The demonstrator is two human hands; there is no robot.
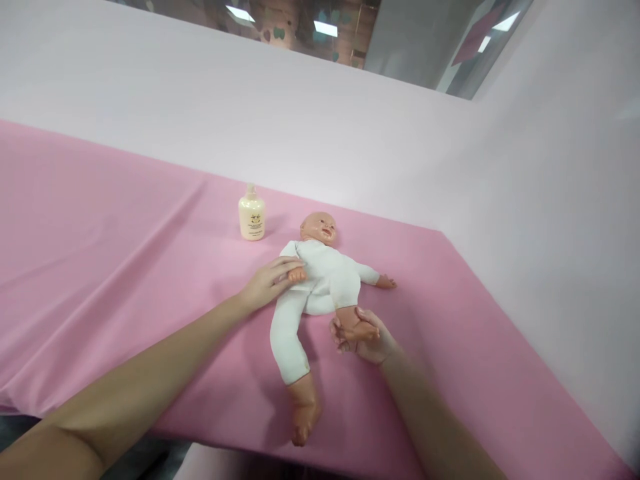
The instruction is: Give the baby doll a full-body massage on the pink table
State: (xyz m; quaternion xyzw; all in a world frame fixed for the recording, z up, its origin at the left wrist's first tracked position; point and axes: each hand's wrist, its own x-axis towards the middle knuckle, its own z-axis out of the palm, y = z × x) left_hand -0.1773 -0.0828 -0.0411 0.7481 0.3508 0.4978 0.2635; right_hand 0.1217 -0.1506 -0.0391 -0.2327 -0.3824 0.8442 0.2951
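A baby doll (320, 270) with a white cloth body lies on its back on the pink sheet, head toward the wall. My left hand (270, 281) rests at the doll's arm on the left side of its body, fingers bent round the sleeve near the doll's small hand. My right hand (367, 337) is wrapped round the doll's foot (353, 323) on the right, holding that leg bent. The other leg (290, 340) stretches toward the table's front edge, untouched. The doll's other arm (367, 273) lies out to the right.
A cream pump bottle (252, 217) stands upright left of the doll's head. The pink sheet (125, 247) has creases on the left. Behind the table is a white wall (200, 107) with a window (320, 30) above.
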